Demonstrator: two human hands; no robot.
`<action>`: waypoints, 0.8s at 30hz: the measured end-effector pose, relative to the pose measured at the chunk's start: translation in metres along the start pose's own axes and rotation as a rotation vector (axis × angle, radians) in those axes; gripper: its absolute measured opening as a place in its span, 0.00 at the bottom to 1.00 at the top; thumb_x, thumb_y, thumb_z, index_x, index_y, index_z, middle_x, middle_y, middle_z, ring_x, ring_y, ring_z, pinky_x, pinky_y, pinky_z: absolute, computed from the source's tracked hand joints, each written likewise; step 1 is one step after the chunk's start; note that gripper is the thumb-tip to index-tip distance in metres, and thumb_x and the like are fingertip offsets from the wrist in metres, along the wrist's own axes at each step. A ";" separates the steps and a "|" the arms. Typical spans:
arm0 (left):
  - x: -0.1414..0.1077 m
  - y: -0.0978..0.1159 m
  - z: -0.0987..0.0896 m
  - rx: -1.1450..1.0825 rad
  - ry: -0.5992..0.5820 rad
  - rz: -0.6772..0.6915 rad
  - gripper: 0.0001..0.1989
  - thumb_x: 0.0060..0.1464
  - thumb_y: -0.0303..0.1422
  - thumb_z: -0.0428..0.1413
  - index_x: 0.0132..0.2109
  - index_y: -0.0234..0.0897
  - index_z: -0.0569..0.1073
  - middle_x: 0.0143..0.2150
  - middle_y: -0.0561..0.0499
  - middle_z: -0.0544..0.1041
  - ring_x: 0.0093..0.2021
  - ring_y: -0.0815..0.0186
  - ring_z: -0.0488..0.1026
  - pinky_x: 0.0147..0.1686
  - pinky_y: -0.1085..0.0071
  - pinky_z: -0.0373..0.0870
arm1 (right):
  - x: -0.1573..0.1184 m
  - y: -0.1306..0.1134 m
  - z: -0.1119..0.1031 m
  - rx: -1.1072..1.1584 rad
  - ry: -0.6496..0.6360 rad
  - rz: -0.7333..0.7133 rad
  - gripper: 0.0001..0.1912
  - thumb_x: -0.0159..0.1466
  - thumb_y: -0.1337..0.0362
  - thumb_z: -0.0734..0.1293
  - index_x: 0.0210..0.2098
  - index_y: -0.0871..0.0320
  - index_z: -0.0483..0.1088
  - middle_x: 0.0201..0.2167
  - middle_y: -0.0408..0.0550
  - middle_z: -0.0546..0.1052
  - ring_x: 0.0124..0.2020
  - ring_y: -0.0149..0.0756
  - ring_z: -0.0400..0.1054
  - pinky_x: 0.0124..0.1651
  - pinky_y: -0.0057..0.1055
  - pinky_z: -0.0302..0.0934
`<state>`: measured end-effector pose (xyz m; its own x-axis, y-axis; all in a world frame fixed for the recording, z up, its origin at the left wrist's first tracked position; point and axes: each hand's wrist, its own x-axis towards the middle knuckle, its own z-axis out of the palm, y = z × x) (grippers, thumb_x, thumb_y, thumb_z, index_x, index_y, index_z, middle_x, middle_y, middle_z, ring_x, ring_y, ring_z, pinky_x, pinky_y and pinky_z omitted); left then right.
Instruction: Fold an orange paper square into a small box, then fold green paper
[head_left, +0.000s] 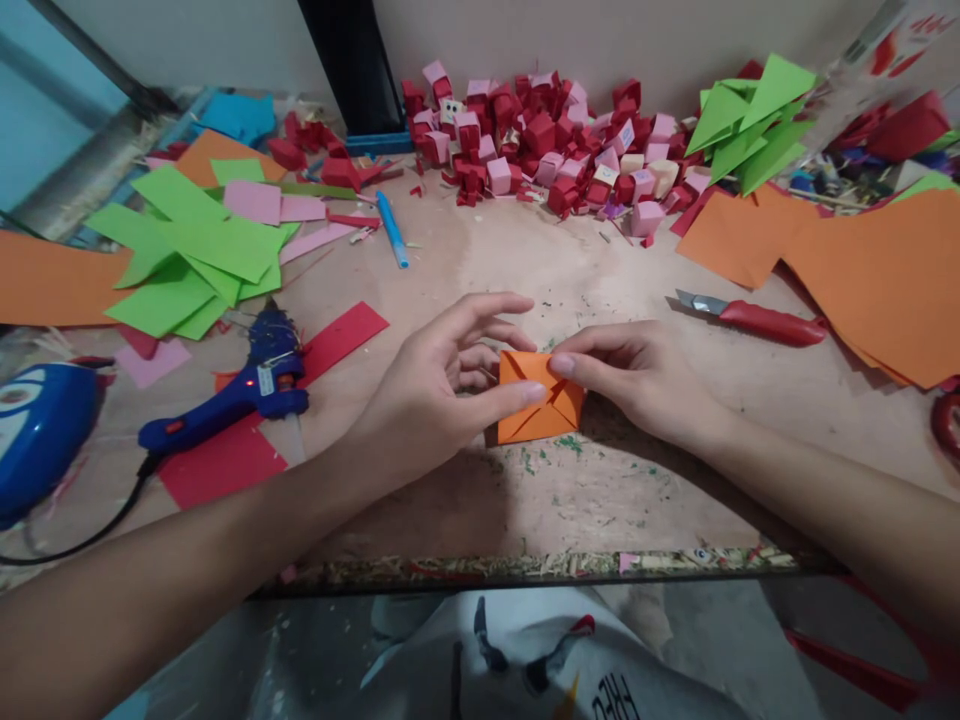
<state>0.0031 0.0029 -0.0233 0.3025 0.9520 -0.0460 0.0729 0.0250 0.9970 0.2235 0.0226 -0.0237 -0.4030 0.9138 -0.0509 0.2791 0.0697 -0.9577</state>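
A small folded orange paper square (551,410) with crossing creases is between my hands, low over the wooden table. My left hand (465,375) has its thumb on the paper's face, its index finger stretched out above and the other fingers curled behind the left edge. At the paper's upper right corner, my right hand (622,370) pinches it between thumb and fingers. Small green scraps lie just below the paper.
A blue glue gun (244,385) and green paper sheets (202,245) lie left. Behind are a blue pen (392,230) and a pile of red and pink paper cubes (540,140). A red cutter (765,320) and orange sheets (885,280) lie right.
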 end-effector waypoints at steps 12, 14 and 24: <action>0.005 -0.006 0.001 -0.041 -0.025 -0.044 0.17 0.52 0.29 0.68 0.48 0.39 0.74 0.44 0.51 0.84 0.44 0.62 0.83 0.44 0.67 0.80 | 0.000 0.003 -0.001 0.166 0.001 0.043 0.14 0.63 0.50 0.77 0.36 0.55 0.83 0.31 0.46 0.83 0.29 0.34 0.73 0.33 0.30 0.69; 0.005 -0.007 -0.001 -0.016 0.049 -0.001 0.15 0.53 0.30 0.68 0.47 0.38 0.76 0.44 0.50 0.83 0.44 0.62 0.82 0.43 0.68 0.80 | 0.000 0.002 -0.002 0.216 -0.043 0.068 0.14 0.63 0.51 0.77 0.37 0.55 0.83 0.32 0.46 0.83 0.30 0.34 0.74 0.34 0.31 0.70; 0.004 -0.002 0.000 -0.055 0.035 -0.035 0.22 0.46 0.33 0.73 0.48 0.42 0.78 0.44 0.52 0.83 0.43 0.60 0.82 0.41 0.69 0.81 | 0.000 0.003 -0.001 0.278 -0.088 0.106 0.15 0.61 0.51 0.78 0.37 0.55 0.81 0.32 0.47 0.83 0.31 0.36 0.77 0.37 0.33 0.73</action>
<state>0.0039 0.0064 -0.0259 0.2672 0.9604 -0.0792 0.0305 0.0737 0.9968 0.2254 0.0234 -0.0258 -0.4619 0.8711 -0.1670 0.0789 -0.1471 -0.9860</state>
